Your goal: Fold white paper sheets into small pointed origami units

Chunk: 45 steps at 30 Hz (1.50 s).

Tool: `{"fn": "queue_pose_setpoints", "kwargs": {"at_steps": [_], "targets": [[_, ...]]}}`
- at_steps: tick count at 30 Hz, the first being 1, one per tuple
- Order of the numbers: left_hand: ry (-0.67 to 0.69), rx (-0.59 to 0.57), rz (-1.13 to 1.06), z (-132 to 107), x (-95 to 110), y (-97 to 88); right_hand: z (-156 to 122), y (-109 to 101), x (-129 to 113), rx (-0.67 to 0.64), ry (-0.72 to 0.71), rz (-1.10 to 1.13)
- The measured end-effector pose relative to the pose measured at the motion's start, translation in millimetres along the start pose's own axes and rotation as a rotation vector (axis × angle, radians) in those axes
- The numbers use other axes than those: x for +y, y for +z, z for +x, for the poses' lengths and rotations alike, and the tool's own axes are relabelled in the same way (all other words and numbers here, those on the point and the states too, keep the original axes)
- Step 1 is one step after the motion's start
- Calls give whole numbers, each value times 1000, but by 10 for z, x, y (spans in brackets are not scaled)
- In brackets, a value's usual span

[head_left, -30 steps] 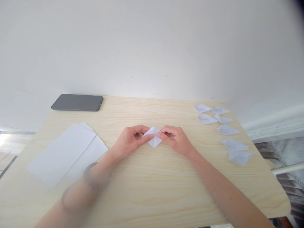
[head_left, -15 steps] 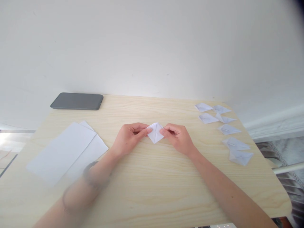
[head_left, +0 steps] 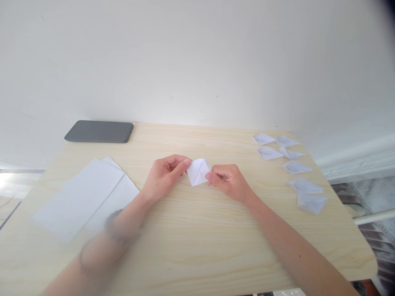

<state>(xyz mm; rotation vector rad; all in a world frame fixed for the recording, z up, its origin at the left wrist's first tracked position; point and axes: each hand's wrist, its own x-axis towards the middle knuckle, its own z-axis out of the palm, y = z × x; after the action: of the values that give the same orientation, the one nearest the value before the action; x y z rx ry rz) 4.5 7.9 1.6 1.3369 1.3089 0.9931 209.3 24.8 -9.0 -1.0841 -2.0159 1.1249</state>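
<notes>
Both forearms are cut off by the bottom edge of the frame. The one at lower left is blurred, and a dark band (head_left: 110,221) around it cannot be made out clearly. The upper right corner of the frame is darkened. At centre frame, the left hand (head_left: 163,174) pinches the left corner of a small white folded paper (head_left: 198,171) between thumb and forefinger. The right hand (head_left: 230,181) pinches the paper's lower right edge, with its other fingers curled under. The paper is held just above the table (head_left: 197,242), tilted, and its underside is hidden. The table is light wood with a visible grain, and it stands against a plain white wall (head_left: 197,61) that fills the upper half of the frame. A dark phone (head_left: 99,131) lies face down at the table's far edge, upper left. Two overlapping flat sheets (head_left: 83,197) of white paper lie at the left, just beside the left forearm. Seven folded pieces (head_left: 295,167) of white paper lie in a loose column at the right of the table, well apart from the hands. At the lower right, beyond the table's edge, are a white rail (head_left: 375,217) and a patterned surface too indistinct to identify. Nothing stands between the hands and the surrounding items.
</notes>
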Motion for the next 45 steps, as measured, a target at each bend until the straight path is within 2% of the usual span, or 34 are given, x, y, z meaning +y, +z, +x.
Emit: {"fn": "queue_pose_setpoints", "kwargs": {"at_steps": [2, 7, 12, 18, 24, 27, 30, 33, 40, 43, 45], "targets": [[4, -14, -8, 1, -14, 4, -6, -2, 2, -27, -19, -16], [9, -169, -3, -8, -54, 4, 3, -1, 2, 11, -59, -52], [16, -203, 32, -15, -59, -17, 4, -9, -27, -59, -101, -34], [-44, -289, 147, -64, -20, -4, 5, -15, -50, -38, -80, 18], [-6, -267, 147, -68, 14, 29, 8, -3, -16, 32, 18, 56], [22, -220, 130, -48, 0, 28, 5, -9, -15, 20, 44, 92], [24, -137, 29, -23, -36, 14, 1, -2, -37, -11, 20, 27], [47, -119, -33, -8, -72, -2, 1, 19, -60, 5, -27, -19], [75, -195, 173, -40, -43, 16, 2, 39, 10, 62, 22, 29], [106, -158, 201, -48, -27, 31, -1, 42, 44, 96, 41, 86], [179, -96, 238, -48, -39, 26, -6, 54, 53, 156, 16, 82]]}}
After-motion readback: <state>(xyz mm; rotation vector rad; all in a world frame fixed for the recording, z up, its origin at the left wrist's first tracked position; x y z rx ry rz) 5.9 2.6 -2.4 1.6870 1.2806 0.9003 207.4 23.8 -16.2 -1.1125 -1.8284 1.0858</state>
